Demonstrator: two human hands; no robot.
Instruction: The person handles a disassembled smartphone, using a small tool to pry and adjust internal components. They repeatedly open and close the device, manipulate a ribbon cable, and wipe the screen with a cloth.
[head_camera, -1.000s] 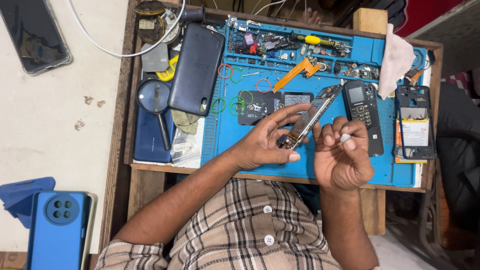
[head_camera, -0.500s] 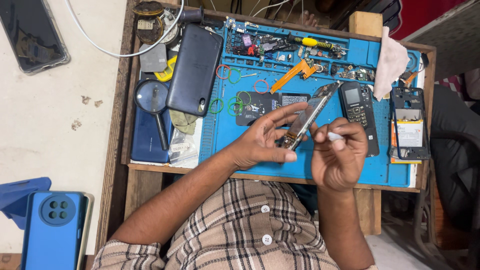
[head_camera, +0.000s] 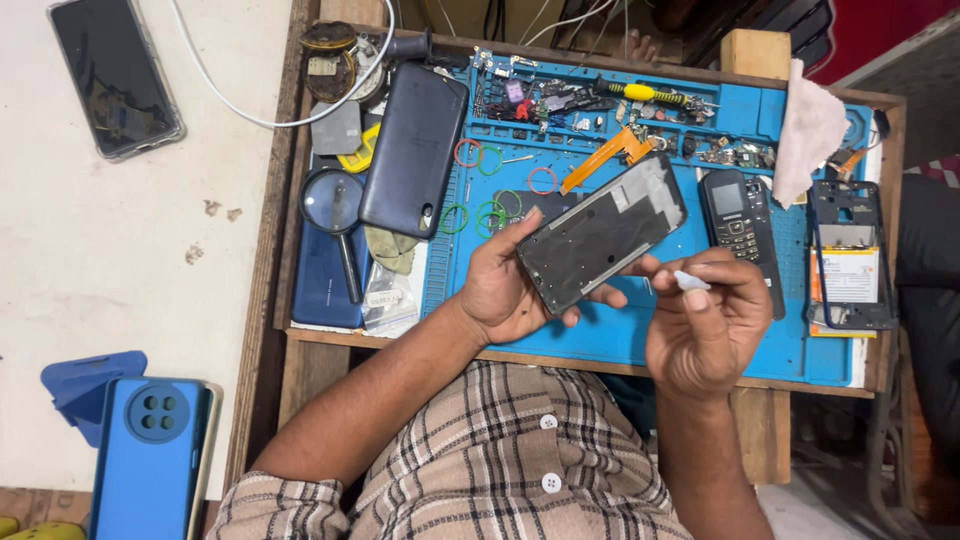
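the left hand (head_camera: 505, 290) is clamped on a dark phone frame (head_camera: 603, 232), fingers wrapped round its lower edge and thumb on top, holding it tilted above the blue work mat (head_camera: 620, 335) — face turned up toward the camera, likely so the inner side can be seen. the right hand (head_camera: 705, 320) is closed in a pinch on a small pale sliver (head_camera: 690, 281), maybe a pick or a scrap of tape; which, cannot tell. its tip sits just beside the frame's lower right corner, not clearly touching.

on the mat, well within reach: a black keypad phone (head_camera: 735, 215) just right of the frame, an opened phone body (head_camera: 850, 255) with its battery showing further right, a pale cloth (head_camera: 808, 130) draped over the mat's top edge. small parts and a yellow-handled screwdriver (head_camera: 640, 93) lie in the mat's upper trays — kept sorted, it seems. coloured rubber rings (head_camera: 480, 158) lie loose left of the frame.

further left, a dark back cover (head_camera: 413, 150), a magnifying glass (head_camera: 333, 205). off the bench, a blue phone (head_camera: 150, 455) and a dark phone (head_camera: 115, 75) on the pale surface.
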